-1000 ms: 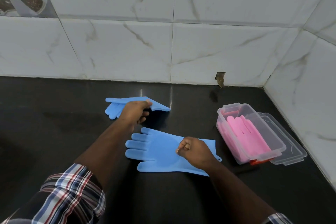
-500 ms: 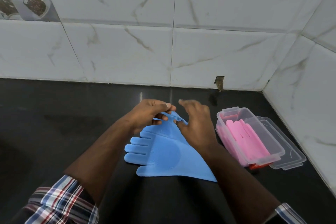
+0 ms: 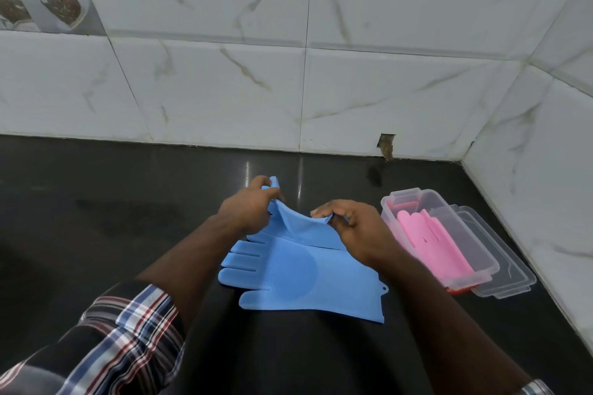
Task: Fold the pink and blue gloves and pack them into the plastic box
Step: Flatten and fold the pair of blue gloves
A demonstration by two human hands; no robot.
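One blue glove (image 3: 298,279) lies flat on the black counter (image 3: 128,218), fingers pointing left, cuff to the right. Just above it hangs a second blue glove (image 3: 293,223), stretched between my hands. My left hand (image 3: 247,208) pinches its far edge and my right hand (image 3: 353,228) pinches its near-right edge. To the right stands the clear plastic box (image 3: 414,199), with folded pink gloves (image 3: 433,240) lying inside it.
The box's clear lid (image 3: 510,279) lies under and beside the box on its right. White marble-look tiled walls (image 3: 353,90) close the counter at the back and on the right, forming a corner.
My left hand brought the second blue glove from the back of the counter over the flat one. My right hand left the flat glove and took hold of the second glove's edge.
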